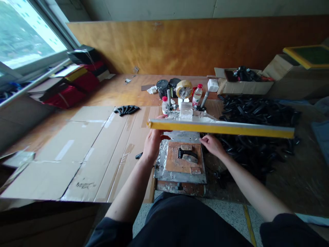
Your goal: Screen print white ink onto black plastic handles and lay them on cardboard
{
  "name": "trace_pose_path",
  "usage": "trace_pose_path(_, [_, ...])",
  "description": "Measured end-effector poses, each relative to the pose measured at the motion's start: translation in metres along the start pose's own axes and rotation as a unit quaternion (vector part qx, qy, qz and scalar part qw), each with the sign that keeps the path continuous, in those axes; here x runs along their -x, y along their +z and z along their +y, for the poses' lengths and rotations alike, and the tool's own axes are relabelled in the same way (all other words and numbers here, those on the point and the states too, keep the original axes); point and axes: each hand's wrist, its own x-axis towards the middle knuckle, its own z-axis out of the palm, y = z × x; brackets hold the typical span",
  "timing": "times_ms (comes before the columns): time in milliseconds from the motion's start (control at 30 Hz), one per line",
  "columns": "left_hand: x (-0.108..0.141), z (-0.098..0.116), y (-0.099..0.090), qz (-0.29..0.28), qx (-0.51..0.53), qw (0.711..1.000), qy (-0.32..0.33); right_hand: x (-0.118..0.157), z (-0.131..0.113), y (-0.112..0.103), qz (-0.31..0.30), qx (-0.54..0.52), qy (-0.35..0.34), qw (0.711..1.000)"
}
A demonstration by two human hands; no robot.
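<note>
My left hand grips the near left end of a long yellow bar, which looks like the edge of a raised screen-printing frame. Its thin sheet runs back under the bar. My right hand is open and holds nothing, just beyond the right side of a wooden board on a metal plate. On that board lies a black plastic handle-shaped piece, close to my right fingers but not touching them.
A large heap of black plastic pieces lies right of the board. Cardboard sheets cover the bench's left side. Black tubs, bottles and a tape roll stand beyond. A cardboard box and a yellow-framed green screen sit at the right.
</note>
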Motion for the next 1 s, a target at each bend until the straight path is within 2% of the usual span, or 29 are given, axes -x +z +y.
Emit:
trace_pose_path(100, [0.007,-0.013,0.010,0.032,0.021,0.999,-0.006,0.027,-0.035,0.048,-0.058,0.074,-0.064,0.993])
trace_pose_path(133, [0.016,-0.023,0.012,0.034,0.021,0.999,-0.035,0.033,-0.047,0.057,-0.067,0.099,-0.065,0.991])
trace_pose_path(167, [0.028,-0.036,0.012,0.022,0.015,0.996,-0.090,0.038,-0.058,0.063,-0.067,0.113,-0.053,0.990])
trace_pose_path(200, [0.042,-0.051,0.012,0.000,0.005,0.987,-0.160,0.044,-0.068,0.065,-0.063,0.117,-0.037,0.990])
trace_pose_path(233, [0.057,-0.066,0.010,-0.041,-0.007,0.968,-0.248,0.049,-0.077,0.066,-0.055,0.112,-0.028,0.992])
trace_pose_path(267, [0.071,-0.080,0.007,-0.055,-0.010,0.948,-0.312,0.055,-0.085,0.065,-0.046,0.102,-0.033,0.993])
trace_pose_path(367, [0.102,-0.109,-0.009,-0.033,0.028,0.921,-0.388,0.072,-0.099,0.060,-0.047,0.045,-0.117,0.991])
trace_pose_path(433, [0.109,-0.115,-0.019,0.001,0.038,0.912,-0.409,0.078,-0.103,0.058,-0.073,0.000,-0.160,0.984])
trace_pose_path(500, [0.109,-0.114,-0.023,0.019,0.032,0.913,-0.406,0.079,-0.106,0.059,-0.078,-0.026,-0.161,0.983])
trace_pose_path(600, [0.105,-0.110,-0.017,0.039,0.020,0.939,-0.342,0.078,-0.118,0.063,-0.038,-0.042,-0.123,0.991])
trace_pose_path(667, [0.103,-0.111,-0.011,0.073,-0.005,0.951,-0.300,0.076,-0.130,0.066,-0.016,-0.061,-0.109,0.992])
trace_pose_path(733, [0.101,-0.115,-0.011,0.105,-0.043,0.955,-0.275,0.073,-0.134,0.066,-0.030,-0.092,-0.141,0.985])
trace_pose_path(800, [0.098,-0.120,-0.022,0.121,-0.087,0.956,-0.251,0.062,-0.120,0.060,-0.061,-0.113,-0.188,0.974])
trace_pose_path(867, [0.093,-0.125,-0.047,0.130,-0.137,0.958,-0.216,0.042,-0.082,0.048,-0.065,-0.089,-0.188,0.976])
trace_pose_path(933, [0.088,-0.127,-0.086,0.152,-0.222,0.945,-0.184,0.017,-0.023,0.032,-0.013,0.020,-0.089,0.996])
trace_pose_path(1000, [0.082,-0.130,-0.133,0.189,-0.344,0.901,-0.183,-0.005,0.044,0.018,-0.008,0.159,0.028,0.987])
